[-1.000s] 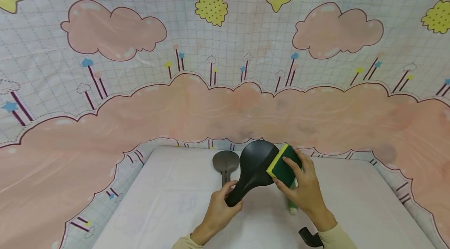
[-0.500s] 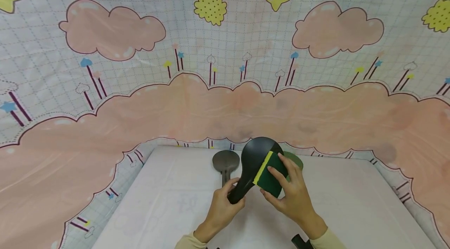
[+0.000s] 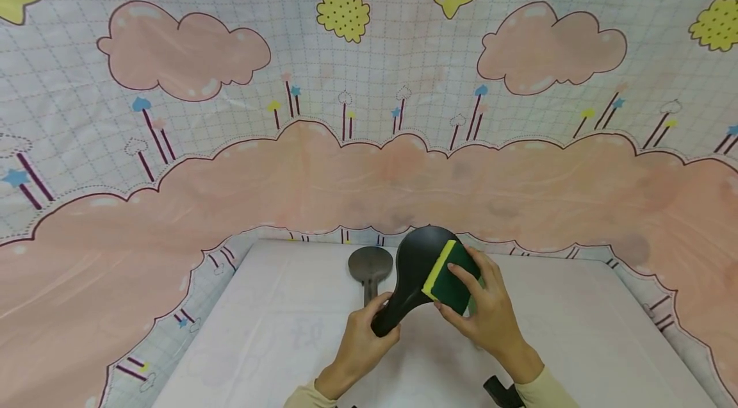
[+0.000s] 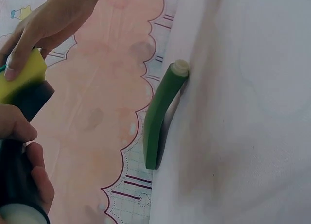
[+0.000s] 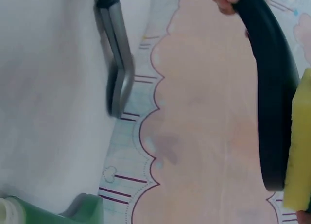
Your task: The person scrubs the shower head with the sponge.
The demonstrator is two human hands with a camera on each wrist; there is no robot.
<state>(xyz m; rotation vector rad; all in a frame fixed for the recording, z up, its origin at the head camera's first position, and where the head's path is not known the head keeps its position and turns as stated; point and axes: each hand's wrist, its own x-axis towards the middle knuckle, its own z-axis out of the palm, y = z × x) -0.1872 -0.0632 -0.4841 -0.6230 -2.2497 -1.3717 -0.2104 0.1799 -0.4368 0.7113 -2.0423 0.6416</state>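
My left hand (image 3: 366, 336) grips the handle of a black handheld shower head (image 3: 414, 261), holding it above the table with its round head tilted up. A green-and-yellow scouring sponge (image 3: 455, 286) is pinched between the thumb and fingers of my right hand (image 3: 492, 315). Its yellow side lies against the shower head's face, as the right wrist view shows, with the sponge (image 5: 299, 146) along the edge of the black head (image 5: 274, 136). In the left wrist view, the pale end of the black handle (image 4: 19, 214) shows below my left fingers.
A grey shower head (image 3: 370, 265) lies on the white table (image 3: 259, 331) behind my left hand. A green shower head (image 4: 163, 114) lies to the right, mostly hidden behind the sponge in the head view. Patterned cloth (image 3: 346, 190) hangs beyond the table.
The sponge in my right hand moved down and left across the black shower head, then back slightly up and right. My left hand keeps its grip with only a slight shift.
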